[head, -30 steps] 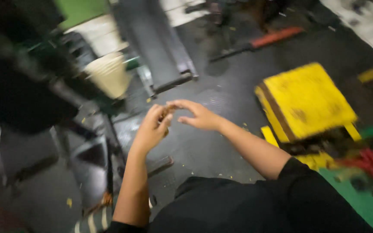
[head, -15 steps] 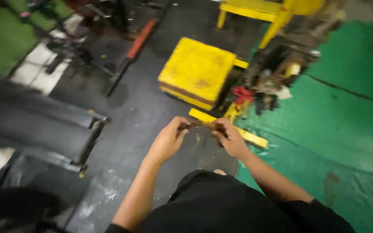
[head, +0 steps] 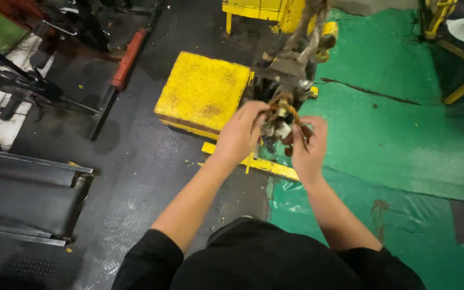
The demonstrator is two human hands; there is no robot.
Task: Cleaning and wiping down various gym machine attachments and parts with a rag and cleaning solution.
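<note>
Head view looks straight down on two bare forearms raised toward a grimy mechanism that hangs or stands above a yellow block. The left hand is curled around the lower end of that mechanism from the left side, fingers closed on a cluster of small parts, brownish and whitish, with an orange-brown loop over the top. The right hand sits just beside it on the other side, thumb and fingers bent inward and touching the same cluster; whether it truly pinches something or only steadies it cannot be told, since the fingertips are hidden behind the parts.

Relative to both grips, the cluster lies between the palms and slightly up and away from the person, continuous with the dark body of the mechanism that rises beyond the fingertips. Its long axis runs away from the person, roughly in line with the forearms rather than across them. The left hand is the nearer and has the fuller hold; the right hand lies a little lower and closer to the body.

Below the hands a yellow strip lies across the edge where dark floor meets green floor. Well off to the left of the grip rests a red-handled bar.
</note>
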